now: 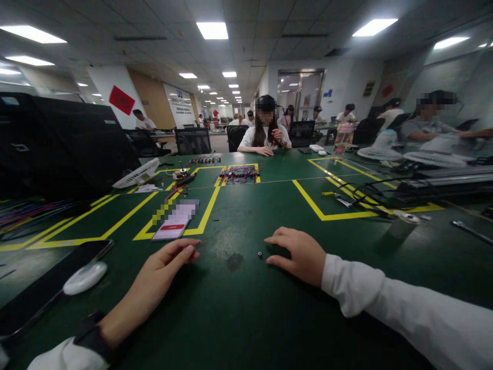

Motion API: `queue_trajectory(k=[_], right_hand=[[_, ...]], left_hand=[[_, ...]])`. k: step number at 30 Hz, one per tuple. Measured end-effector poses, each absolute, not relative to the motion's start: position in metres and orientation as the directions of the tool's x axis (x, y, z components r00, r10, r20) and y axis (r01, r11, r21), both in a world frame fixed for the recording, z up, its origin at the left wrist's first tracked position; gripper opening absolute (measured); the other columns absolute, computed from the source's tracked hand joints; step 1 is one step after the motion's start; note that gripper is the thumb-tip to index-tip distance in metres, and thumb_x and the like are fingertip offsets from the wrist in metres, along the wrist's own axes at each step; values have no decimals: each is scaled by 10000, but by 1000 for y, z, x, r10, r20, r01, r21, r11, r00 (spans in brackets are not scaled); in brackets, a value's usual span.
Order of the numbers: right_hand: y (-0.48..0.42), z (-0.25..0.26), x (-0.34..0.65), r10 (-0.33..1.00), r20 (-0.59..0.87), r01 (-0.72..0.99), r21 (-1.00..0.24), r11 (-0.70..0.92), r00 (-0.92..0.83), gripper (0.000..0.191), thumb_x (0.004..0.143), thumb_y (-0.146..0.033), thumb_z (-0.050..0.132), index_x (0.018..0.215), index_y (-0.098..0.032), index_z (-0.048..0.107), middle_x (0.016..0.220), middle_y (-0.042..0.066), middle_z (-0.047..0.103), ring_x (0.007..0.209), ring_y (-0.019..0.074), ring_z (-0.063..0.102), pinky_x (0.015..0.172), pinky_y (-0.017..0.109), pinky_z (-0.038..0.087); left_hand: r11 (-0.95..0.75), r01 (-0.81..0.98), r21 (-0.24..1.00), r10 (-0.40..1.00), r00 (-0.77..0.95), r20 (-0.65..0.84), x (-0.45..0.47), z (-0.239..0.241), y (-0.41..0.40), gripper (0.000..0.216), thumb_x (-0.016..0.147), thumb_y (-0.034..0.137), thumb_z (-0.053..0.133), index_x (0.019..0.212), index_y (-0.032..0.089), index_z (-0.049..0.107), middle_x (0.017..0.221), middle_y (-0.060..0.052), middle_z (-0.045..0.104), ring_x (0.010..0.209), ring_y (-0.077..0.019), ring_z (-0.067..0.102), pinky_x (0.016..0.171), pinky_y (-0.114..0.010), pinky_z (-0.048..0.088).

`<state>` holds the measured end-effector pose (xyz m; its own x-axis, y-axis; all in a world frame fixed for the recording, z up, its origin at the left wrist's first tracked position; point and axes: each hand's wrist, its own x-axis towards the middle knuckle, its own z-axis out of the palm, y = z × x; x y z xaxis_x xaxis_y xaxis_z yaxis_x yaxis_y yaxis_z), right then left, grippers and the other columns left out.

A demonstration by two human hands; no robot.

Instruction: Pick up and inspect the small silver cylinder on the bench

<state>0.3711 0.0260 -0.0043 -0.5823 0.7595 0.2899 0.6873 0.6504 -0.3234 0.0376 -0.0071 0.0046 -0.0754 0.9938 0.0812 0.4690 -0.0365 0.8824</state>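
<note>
"Where did we see the small metal piece [260, 255]?"

"We saw it on the green surface [231, 329], between our two hands, just beside the thumb of the right hand [298, 254]."

"And how was each grip?"

"Our right grip was empty, thumb and fingers spread apart. Our left hand [169, 262] had its thumb close to loosely bent fingers; we could not tell whether that grip was closed."

"What lay around them?"

"We had a lit phone [175, 225] just beyond the left hand and a metal cylinder [403, 224] well to the right. Farther off lay a heap of coloured wires [241, 174], and across from us sat a person [249, 136], one hand resting on the surface."
</note>
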Motion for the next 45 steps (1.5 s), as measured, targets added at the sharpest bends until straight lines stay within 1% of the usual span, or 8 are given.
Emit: queue_trajectory(k=[6, 10, 16, 26, 29, 32, 37, 45], right_hand=[[33, 2, 350, 758, 257, 663, -371, 650, -600, 233, 872, -401, 537, 944, -256, 704, 1016, 29, 598, 880, 121, 563, 789, 282, 421], [33, 2, 357, 772, 262, 663, -401, 633, -579, 321, 846, -412, 572, 1102, -240, 662, 1040, 44, 596, 898, 127, 563, 800, 281, 432], [37, -3, 361, 765, 280, 625, -450, 638, -579, 190, 875, -295, 534, 911, -218, 704, 956, 35, 620, 856, 117, 572, 781, 273, 448], [45, 19, 420, 773, 519, 670, -430, 605, -364, 233, 919, -298, 456, 954, -181, 654, 958, 47, 646, 896, 123, 594, 812, 279, 472], [52, 32, 492, 637, 745, 865, -173, 471, -198, 288, 871, -428, 515, 903, -188, 671, 934, 49, 661, 875, 158, 603, 807, 305, 452], [53, 31, 575, 588, 807, 977, -76, 198, -56, 365, 800, -492, 527, 856, -175, 698, 902, 87, 671, 866, 229, 602, 796, 365, 421], [43, 15, 648, 770, 447, 886, -314, -342, 455, 470, 678, -572, 512, 926, -230, 716, 879, 74, 670, 729, 241, 575, 626, 341, 401], [29, 24, 632, 775, 318, 816, -414, -404, 545, 408, 650, -524, 600, 953, -264, 685, 851, 36, 659, 689, 194, 554, 651, 311, 398]], left_hand=[[-30, 446, 894, 996, -63, 64, 35, 5, -7, 317, 834, 443, 584, 1052, 231, 674, 842, -24, 732, 837, -227, 679, 792, -344, 520], [-27, 423, 906, 997, -59, 57, 35, 5, -7, 289, 840, 424, 587, 1042, 236, 674, 828, -13, 722, 825, -209, 666, 776, -315, 511], [-6, 417, 909, 997, -66, 37, 33, 4, -8, 309, 842, 437, 585, 1066, 238, 660, 854, -21, 721, 853, -223, 667, 794, -336, 506], [-2, 410, 912, 998, -64, 31, 19, 0, -12, 328, 845, 451, 576, 1087, 242, 650, 883, -21, 723, 862, -218, 677, 792, -323, 515], [27, 475, 880, 993, -117, 33, 2, 4, -14, 389, 835, 487, 569, 1105, 213, 633, 859, -23, 717, 842, -220, 676, 806, -343, 513], [88, 490, 867, 972, -231, 32, -20, 4, -11, 442, 812, 510, 589, 1109, 185, 617, 841, -22, 709, 816, -211, 668, 797, -341, 516], [114, 381, 917, 932, -361, 34, -42, -6, 0, 469, 748, 514, 653, 1070, 175, 622, 834, -24, 701, 773, -205, 667, 744, -332, 537], [135, 467, 874, 942, -334, 33, -40, -6, -4, 519, 744, 566, 618, 1101, 189, 630, 916, -53, 707, 835, -244, 670, 808, -406, 531]])
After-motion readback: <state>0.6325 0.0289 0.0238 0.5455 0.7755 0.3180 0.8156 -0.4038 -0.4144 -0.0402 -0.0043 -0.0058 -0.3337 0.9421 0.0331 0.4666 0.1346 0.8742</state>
